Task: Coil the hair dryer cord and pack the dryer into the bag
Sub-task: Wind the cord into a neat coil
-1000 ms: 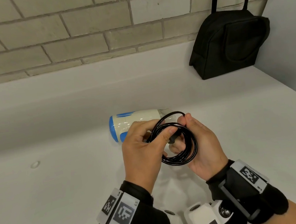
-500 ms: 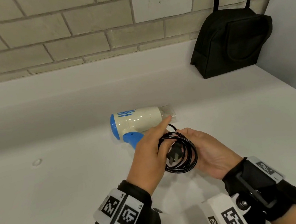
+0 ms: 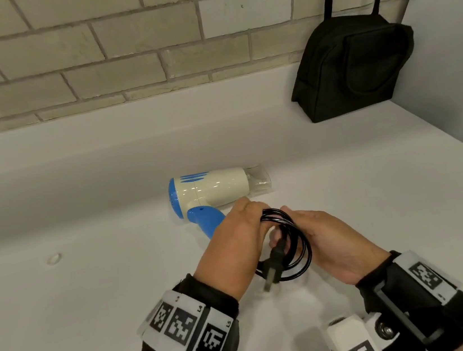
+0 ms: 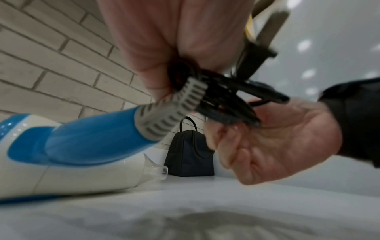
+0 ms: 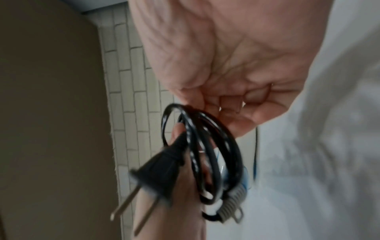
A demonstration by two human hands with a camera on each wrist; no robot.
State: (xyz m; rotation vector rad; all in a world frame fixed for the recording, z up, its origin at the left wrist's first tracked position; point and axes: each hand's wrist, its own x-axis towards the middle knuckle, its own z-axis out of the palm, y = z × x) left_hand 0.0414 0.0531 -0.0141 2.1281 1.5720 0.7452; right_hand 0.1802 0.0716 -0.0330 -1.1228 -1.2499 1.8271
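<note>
A cream and blue hair dryer (image 3: 214,190) lies on its side on the white counter (image 3: 93,296), nozzle to the right. Its black cord (image 3: 292,244) is wound into a small coil just in front of the blue handle (image 3: 205,223). My left hand (image 3: 255,216) grips the top of the coil beside the grey strain relief (image 4: 174,110). My right hand (image 3: 292,220) curls its fingers round the coil's right side. The plug (image 3: 274,264) hangs through the coil, prongs (image 5: 127,206) pointing toward me. The black bag (image 3: 353,62) stands at the back right, flap down.
A brick wall (image 3: 118,43) runs behind a raised white ledge (image 3: 103,151). A grey side wall (image 3: 450,58) closes off the right, next to the bag. A small round mark (image 3: 53,258) sits on the counter at the left.
Both hands have drawn the coil toward me, off the dryer, so the blue handle now shows. The coil has turned more upright and the plug now hangs down.
</note>
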